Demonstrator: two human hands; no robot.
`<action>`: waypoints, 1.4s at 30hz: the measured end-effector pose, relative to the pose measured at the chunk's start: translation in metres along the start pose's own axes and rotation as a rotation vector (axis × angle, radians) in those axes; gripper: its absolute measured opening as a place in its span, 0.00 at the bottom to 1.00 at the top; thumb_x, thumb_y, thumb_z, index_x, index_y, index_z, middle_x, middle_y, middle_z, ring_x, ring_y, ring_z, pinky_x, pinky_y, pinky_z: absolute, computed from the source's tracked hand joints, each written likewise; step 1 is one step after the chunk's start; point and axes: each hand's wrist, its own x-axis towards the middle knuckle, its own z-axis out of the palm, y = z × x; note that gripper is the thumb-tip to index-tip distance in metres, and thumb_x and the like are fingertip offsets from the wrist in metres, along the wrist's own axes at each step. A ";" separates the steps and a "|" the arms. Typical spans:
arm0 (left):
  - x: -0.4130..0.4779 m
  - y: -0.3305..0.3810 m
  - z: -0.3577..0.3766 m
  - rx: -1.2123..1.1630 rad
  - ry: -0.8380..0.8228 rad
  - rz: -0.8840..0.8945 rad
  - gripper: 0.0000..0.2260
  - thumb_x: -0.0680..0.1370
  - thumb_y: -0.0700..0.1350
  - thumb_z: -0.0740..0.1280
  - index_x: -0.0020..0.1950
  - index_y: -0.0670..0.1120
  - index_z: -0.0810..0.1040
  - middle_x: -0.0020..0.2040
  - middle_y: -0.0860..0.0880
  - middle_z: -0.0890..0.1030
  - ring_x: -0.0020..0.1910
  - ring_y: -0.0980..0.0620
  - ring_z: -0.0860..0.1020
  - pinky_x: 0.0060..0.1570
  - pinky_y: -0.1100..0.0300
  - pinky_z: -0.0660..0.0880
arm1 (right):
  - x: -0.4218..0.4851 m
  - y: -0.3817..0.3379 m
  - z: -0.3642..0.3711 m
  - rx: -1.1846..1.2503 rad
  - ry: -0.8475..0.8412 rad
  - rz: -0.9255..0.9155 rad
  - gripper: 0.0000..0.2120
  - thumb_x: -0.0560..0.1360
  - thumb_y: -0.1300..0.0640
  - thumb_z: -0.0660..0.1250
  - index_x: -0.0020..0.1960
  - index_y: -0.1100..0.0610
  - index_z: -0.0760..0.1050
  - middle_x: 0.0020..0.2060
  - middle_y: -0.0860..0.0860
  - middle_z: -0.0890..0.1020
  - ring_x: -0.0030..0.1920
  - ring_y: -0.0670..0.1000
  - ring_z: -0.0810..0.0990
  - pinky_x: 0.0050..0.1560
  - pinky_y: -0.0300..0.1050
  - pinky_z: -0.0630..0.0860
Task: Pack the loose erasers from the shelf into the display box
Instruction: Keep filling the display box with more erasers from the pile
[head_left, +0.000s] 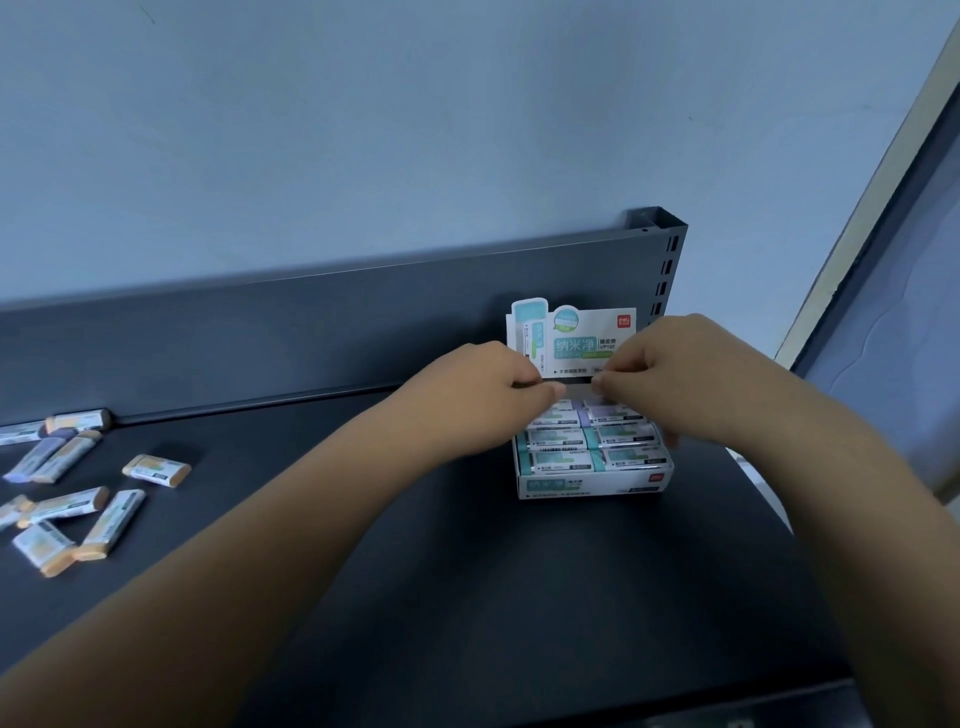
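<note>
The white and teal display box (592, 486) stands on the dark shelf (441, 582), right of centre, with its printed header card (571, 338) upright at the back. Rows of teal and purple sleeved erasers (558, 460) fill its front. My left hand (493, 387) and my right hand (680, 374) hover over the back row with curled fingers. The left fingertips pinch a small white eraser end; the right fingertips pinch at a purple eraser (605, 410) in the back row. Several loose erasers (156, 470) with orange or purple ends lie scattered at the shelf's far left.
A grey back panel (260, 338) runs behind the shelf, ending in a slotted upright post (670, 265) just behind the box. A blue wall rises above. The shelf's right edge (769, 499) falls off close to the box.
</note>
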 end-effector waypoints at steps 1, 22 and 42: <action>0.000 0.002 0.000 0.000 -0.005 -0.014 0.22 0.81 0.59 0.62 0.34 0.46 0.75 0.30 0.51 0.74 0.31 0.53 0.72 0.36 0.56 0.70 | -0.001 0.000 0.000 0.009 0.009 -0.003 0.18 0.79 0.49 0.64 0.34 0.55 0.82 0.32 0.48 0.82 0.23 0.47 0.80 0.41 0.51 0.82; -0.011 0.004 0.002 -0.067 0.129 0.006 0.24 0.82 0.61 0.60 0.40 0.45 0.83 0.31 0.49 0.79 0.29 0.53 0.73 0.35 0.50 0.75 | -0.004 0.003 0.007 0.037 0.082 -0.029 0.18 0.79 0.49 0.65 0.33 0.54 0.80 0.32 0.50 0.80 0.31 0.47 0.77 0.42 0.54 0.81; -0.131 -0.047 -0.050 0.508 0.232 -0.184 0.29 0.77 0.67 0.40 0.59 0.57 0.75 0.56 0.56 0.80 0.58 0.50 0.75 0.57 0.48 0.75 | -0.047 -0.111 0.051 0.258 0.242 -0.313 0.16 0.78 0.43 0.59 0.45 0.50 0.81 0.38 0.45 0.82 0.41 0.44 0.79 0.44 0.50 0.77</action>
